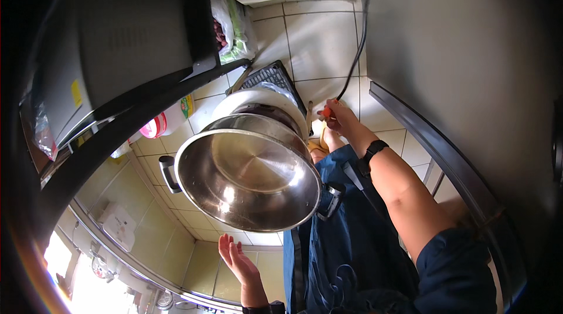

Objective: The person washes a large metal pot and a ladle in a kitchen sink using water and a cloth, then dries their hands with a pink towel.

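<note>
My right hand (337,116) is closed around a small orange piece (326,112), which seems to be at the end of a black cable (359,44). What kind of end it is, I cannot make out. My left hand (239,262) is raised with its fingers apart, holding nothing, just below the rim of a large steel pot (249,179). The pot is wide and shiny, with a dark handle on the left (169,174) and another on the right (332,201). Behind it a white round basin (234,102) and a dark vessel are partly hidden.
A black plastic crate (275,76) sits on the tiled floor. Beyond it is a plastic bag (237,26) with dark red contents. A dark appliance (135,32) stands left, above a red-labelled container (154,127). A grey panel (463,68) rises on the right.
</note>
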`<action>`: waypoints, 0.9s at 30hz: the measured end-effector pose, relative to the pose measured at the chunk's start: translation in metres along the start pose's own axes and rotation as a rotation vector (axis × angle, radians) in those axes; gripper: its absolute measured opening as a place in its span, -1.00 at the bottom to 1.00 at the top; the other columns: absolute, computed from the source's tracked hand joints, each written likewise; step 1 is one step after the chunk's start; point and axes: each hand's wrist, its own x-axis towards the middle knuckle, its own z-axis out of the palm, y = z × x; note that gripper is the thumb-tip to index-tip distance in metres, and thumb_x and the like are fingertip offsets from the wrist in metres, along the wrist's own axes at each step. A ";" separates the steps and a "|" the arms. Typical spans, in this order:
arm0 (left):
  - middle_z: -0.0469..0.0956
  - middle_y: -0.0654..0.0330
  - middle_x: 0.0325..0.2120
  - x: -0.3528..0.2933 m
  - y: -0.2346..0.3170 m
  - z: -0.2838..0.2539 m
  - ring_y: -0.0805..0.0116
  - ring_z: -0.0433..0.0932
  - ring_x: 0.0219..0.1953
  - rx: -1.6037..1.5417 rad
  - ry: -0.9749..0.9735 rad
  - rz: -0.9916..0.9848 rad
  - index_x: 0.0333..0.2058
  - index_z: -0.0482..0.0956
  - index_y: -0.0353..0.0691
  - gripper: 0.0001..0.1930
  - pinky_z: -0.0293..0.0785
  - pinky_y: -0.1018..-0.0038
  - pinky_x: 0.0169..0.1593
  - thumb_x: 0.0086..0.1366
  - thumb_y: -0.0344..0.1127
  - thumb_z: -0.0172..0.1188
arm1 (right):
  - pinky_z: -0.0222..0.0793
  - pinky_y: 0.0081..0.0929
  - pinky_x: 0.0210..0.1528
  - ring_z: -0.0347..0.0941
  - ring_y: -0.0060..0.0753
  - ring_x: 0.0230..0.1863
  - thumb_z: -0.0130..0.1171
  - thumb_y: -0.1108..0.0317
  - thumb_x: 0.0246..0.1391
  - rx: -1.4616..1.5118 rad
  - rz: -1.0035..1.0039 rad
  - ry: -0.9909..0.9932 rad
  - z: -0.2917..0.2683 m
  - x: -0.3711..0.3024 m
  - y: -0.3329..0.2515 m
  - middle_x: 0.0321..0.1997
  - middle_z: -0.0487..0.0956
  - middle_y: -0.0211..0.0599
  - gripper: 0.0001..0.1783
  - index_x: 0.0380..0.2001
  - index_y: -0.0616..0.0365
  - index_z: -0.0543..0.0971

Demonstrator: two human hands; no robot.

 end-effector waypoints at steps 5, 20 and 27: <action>0.13 0.10 0.05 0.006 -0.004 0.024 0.25 0.12 0.07 -0.080 -0.104 -0.043 0.06 0.09 -0.19 -0.52 -0.02 0.32 0.09 0.19 -0.18 -0.09 | 0.13 -0.83 -0.67 0.26 -0.70 -0.64 0.06 0.15 -0.03 -0.134 0.104 -0.097 -0.015 0.001 0.021 -0.51 0.46 -0.41 -0.76 -0.40 0.09 0.47; 0.10 0.09 0.05 0.018 0.001 0.034 0.27 0.13 0.05 -0.024 -0.137 -0.025 0.08 0.00 -0.24 -0.50 0.06 0.35 0.09 0.18 -0.30 -0.12 | 0.28 -0.59 -0.10 0.36 -0.55 -0.20 0.02 0.31 0.01 -0.121 -0.188 -0.523 0.086 -0.022 -0.037 -0.17 0.45 -0.27 -0.72 -0.21 0.20 0.40; 0.12 0.08 0.03 0.024 -0.006 0.034 0.25 0.16 0.02 -0.030 -0.121 -0.023 0.08 0.00 -0.24 -0.52 0.11 0.32 0.05 0.18 -0.33 -0.14 | 0.25 -0.77 -0.35 0.32 -0.75 -0.40 0.05 0.27 -0.01 -0.435 -0.235 -0.392 0.094 0.002 -0.034 -0.33 0.50 -0.40 -0.76 -0.25 0.09 0.42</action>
